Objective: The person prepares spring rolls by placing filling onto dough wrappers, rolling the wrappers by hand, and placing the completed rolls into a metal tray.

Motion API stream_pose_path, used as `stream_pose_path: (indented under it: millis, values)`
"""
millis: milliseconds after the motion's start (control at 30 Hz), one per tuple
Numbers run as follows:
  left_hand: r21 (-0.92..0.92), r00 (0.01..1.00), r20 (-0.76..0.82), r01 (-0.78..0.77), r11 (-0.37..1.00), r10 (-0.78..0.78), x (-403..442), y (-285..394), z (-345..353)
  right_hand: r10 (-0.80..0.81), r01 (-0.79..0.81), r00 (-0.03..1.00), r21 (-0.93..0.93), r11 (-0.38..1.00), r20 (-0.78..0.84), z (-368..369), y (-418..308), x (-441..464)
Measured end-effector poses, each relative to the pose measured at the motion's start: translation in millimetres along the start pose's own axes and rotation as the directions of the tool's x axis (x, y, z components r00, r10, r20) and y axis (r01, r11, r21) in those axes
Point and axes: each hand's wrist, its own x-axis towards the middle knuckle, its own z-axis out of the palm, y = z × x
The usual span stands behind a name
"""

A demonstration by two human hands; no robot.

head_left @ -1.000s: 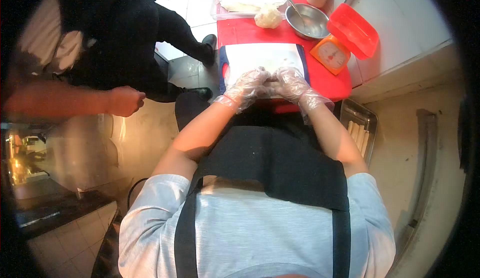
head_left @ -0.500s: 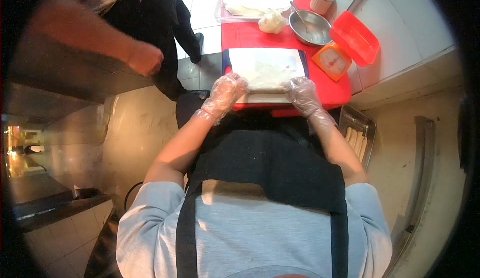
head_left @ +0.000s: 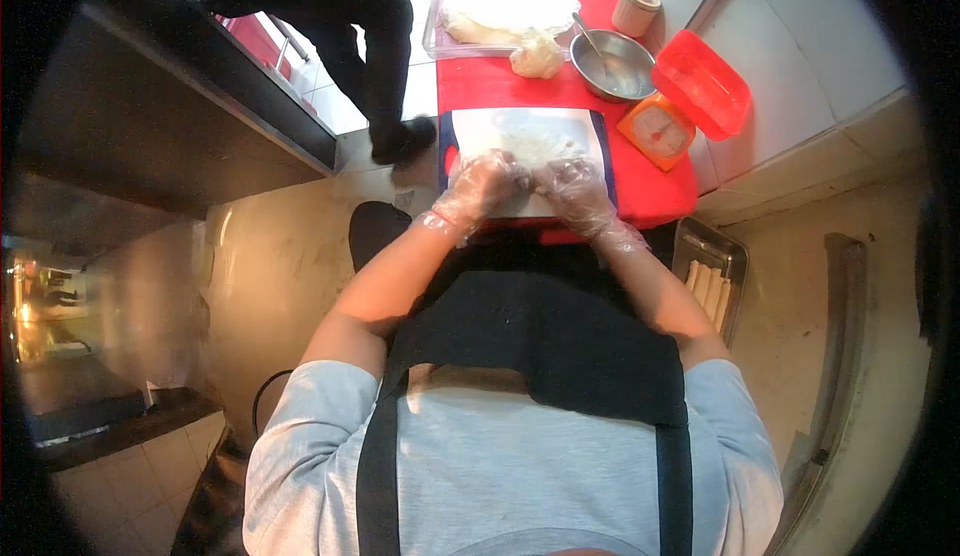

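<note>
Pale dough [head_left: 545, 143] on white board [head_left: 478, 128], just beyond my 2 gloved hands. Left hand [head_left: 484, 184] and right hand [head_left: 577, 194] close together at board's near edge, fingers curled; can't tell whether either grips dough. Beyond right hand: orange scale [head_left: 657, 132], red tub [head_left: 702, 84], steel bowl [head_left: 612, 64] with 1 spoon [head_left: 588, 32]. Farther ahead: clear tray [head_left: 432, 38], plastic bag [head_left: 538, 55]. Right of right hand, lower: metal tray [head_left: 738, 261] holding pale rolls [head_left: 708, 291]. Beyond left hand: 1 person [head_left: 385, 66], dark trousers.
</note>
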Motion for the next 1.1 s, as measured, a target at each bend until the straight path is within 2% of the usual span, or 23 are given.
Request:
stream_pose_path:
  millis: [33,67,100,133,167,200,233,300,333,400,433,467,533,600,633,667,700,733,800,833,900,967,1100]
  values:
    - [-0.058,0.998,0.06,0.038,0.998,-0.035,2.2,5.3,-8.8,-0.037,0.037,0.998,-0.001,0.999,-0.057,-2.5,-4.1,-3.4]
    - [-0.637,0.901,0.256,0.429,0.64,-0.35,3.2,13.5,-14.9,-0.015,0.016,1.0,-0.014,1.0,0.023,0.2,-2.5,-5.1]
    - [-0.44,0.963,0.113,0.269,0.857,-0.245,2.7,14.1,-12.2,0.003,0.0,0.995,-0.03,1.0,0.1,3.2,3.0,-2.1]
    - [-0.182,0.995,0.004,0.095,0.979,-0.095,2.3,12.4,-8.2,0.024,-0.016,0.984,-0.046,0.999,0.174,5.8,8.7,1.7]
    - [0.11,0.995,-0.056,-0.077,0.991,0.083,2.3,9.6,-3.0,0.061,-0.061,0.972,-0.009,0.998,0.228,7.5,14.7,5.4]
    - [0.124,0.987,-0.16,0.014,0.992,0.006,-1.3,-8.6,29.8,0.098,-0.11,0.954,0.027,0.994,0.282,4.7,18.4,11.3]
    - [0.149,0.99,-0.139,-0.011,0.989,0.032,-0.4,-6.4,25.4,0.133,-0.163,0.932,0.06,0.985,0.338,3.1,20.3,13.6]
    - [0.191,0.992,-0.098,-0.063,0.98,0.083,2.2,3.3,14.3,0.055,-0.065,0.99,0.071,0.995,0.128,9.8,21.3,2.7]
    - [0.121,0.999,-0.041,0.022,0.992,-0.017,5.9,17.5,-0.2,0.01,-0.012,1.0,0.066,0.998,0.023,10.4,22.3,-0.4]
    - [-0.351,0.976,0.116,0.213,0.912,-0.183,18.1,6.1,-6.3,0.033,-0.032,0.999,0.081,0.996,-0.009,11.5,23.0,-2.4]
    - [-0.163,0.999,0.048,0.021,0.986,-0.014,18.3,6.9,-9.6,0.048,-0.045,0.999,0.09,0.995,-0.026,11.5,22.1,-3.9]
    - [0.053,0.987,-0.022,-0.155,0.986,0.156,18.6,7.9,-13.4,0.095,-0.106,0.992,0.127,0.986,0.085,12.3,24.4,-3.6]
    - [0.027,0.995,-0.095,-0.019,0.999,0.021,16.5,7.9,6.1,0.179,-0.237,0.939,0.177,0.955,0.292,15.9,38.4,6.3]
    - [-0.064,0.971,-0.159,0.168,0.984,-0.177,14.0,18.5,15.1,-0.021,0.022,1.0,-0.021,1.0,0.023,50.1,51.6,-6.9]
    - [-0.248,0.976,-0.102,0.16,0.955,-0.19,11.3,-5.1,29.5,0.021,-0.022,0.999,0.024,0.999,0.043,45.3,50.8,-8.0]
    - [0.09,0.999,-0.004,0.042,0.995,-0.041,17.3,-8.3,30.1,0.063,-0.067,0.996,0.067,0.995,0.062,40.1,50.4,-8.4]
    - [0.112,1.0,0.006,-0.03,0.993,0.03,21.0,2.4,7.9,0.221,-0.28,0.948,0.272,0.921,0.227,24.9,38.7,8.3]
    - [0.006,0.993,0.082,0.089,0.996,-0.089,32.2,-15.4,19.5,0.241,-0.271,0.96,0.274,0.923,0.139,25.7,30.5,7.3]
    - [-0.309,0.946,0.192,0.31,0.899,-0.26,43.7,15.8,-13.4,0.219,-0.224,0.975,0.203,0.953,0.048,38.0,28.9,5.9]
    - [-0.071,0.987,0.148,0.077,0.995,-0.065,50.6,4.2,-11.6,0.173,-0.179,0.984,0.138,0.974,0.05,42.9,32.9,6.5]
    - [-0.058,0.995,0.089,-0.043,0.997,0.048,47.7,10.2,-14.0,0.144,-0.136,0.989,0.198,0.971,-0.026,24.5,25.1,12.5]
    - [0.152,0.964,-0.108,-0.225,0.963,0.242,33.6,-5.0,2.8,0.104,-0.111,0.992,0.101,0.989,0.067,34.4,32.6,19.0]
    - [0.345,0.985,-0.073,-0.122,0.931,0.156,1.2,14.4,28.0,0.189,-0.198,0.967,0.036,0.98,0.172,30.3,32.3,27.9]
